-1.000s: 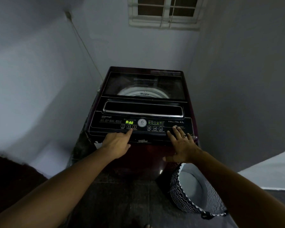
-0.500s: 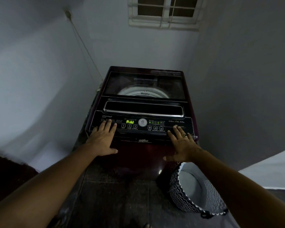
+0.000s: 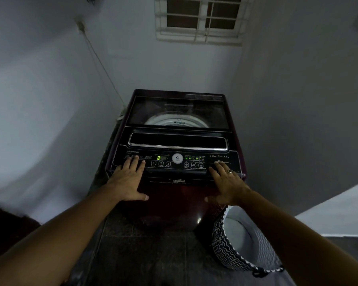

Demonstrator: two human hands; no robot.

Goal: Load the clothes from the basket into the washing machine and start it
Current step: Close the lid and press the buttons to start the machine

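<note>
A dark maroon top-loading washing machine [image 3: 174, 203] stands in the corner with its glass lid [image 3: 178, 112] closed; the white drum rim shows through the glass. Its control panel [image 3: 196, 159] is lit and the green display [image 3: 159, 158] reads 2. My left hand [image 3: 128, 180] rests flat on the panel's left end, fingers straight. At the panel's right end lies my right hand [image 3: 227, 184], also flat, with a ring on one finger. The black-and-white zigzag basket [image 3: 227, 250] stands on the floor to the machine's right; its pale lining is in view and no clothes show inside.
Pale walls close in on the left, back and right. A barred window [image 3: 198, 19] sits high on the back wall. A cord [image 3: 99, 60] runs down the left wall to the machine. Dark floor tiles [image 3: 149, 256] lie in front of the machine.
My left hand left the numbered buttons and moved to the panel's left end, where it lies flat. The display changed from "Add" to 2. My right hand stayed put.
</note>
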